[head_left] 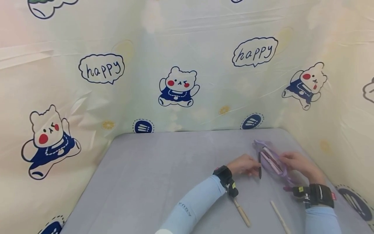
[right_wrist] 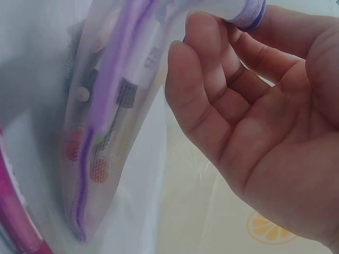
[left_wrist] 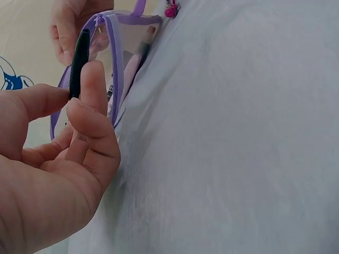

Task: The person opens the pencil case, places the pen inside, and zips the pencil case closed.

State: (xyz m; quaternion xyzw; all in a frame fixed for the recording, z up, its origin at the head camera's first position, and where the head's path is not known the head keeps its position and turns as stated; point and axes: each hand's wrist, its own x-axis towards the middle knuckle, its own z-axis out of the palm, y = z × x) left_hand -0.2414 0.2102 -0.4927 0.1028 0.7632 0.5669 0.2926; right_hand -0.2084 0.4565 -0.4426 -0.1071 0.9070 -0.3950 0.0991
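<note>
My left hand (head_left: pixel 243 164) pinches a slim dark pen (head_left: pixel 259 167) between thumb and fingers. In the left wrist view the pen (left_wrist: pixel 79 63) points upward in front of the open pencil case. This case (head_left: pixel 258 143) is see-through with purple zip edging and lies at the right of the table, several pens and other items inside. My right hand (head_left: pixel 296 164) grips its right edge. Seen from the right wrist, thumb and fingers of this hand (right_wrist: pixel 249 100) hold the purple rim (right_wrist: pixel 251 16) at the top.
Two pale, thin sticks lie nearer the front: one stick (head_left: pixel 242 213) below my left wrist, another stick (head_left: pixel 280 216) to its right. A pink pen (right_wrist: pixel 16 206) lies beside the case. A patterned curtain (head_left: pixel 175 42) hangs behind the grey-covered table (head_left: pixel 152 175).
</note>
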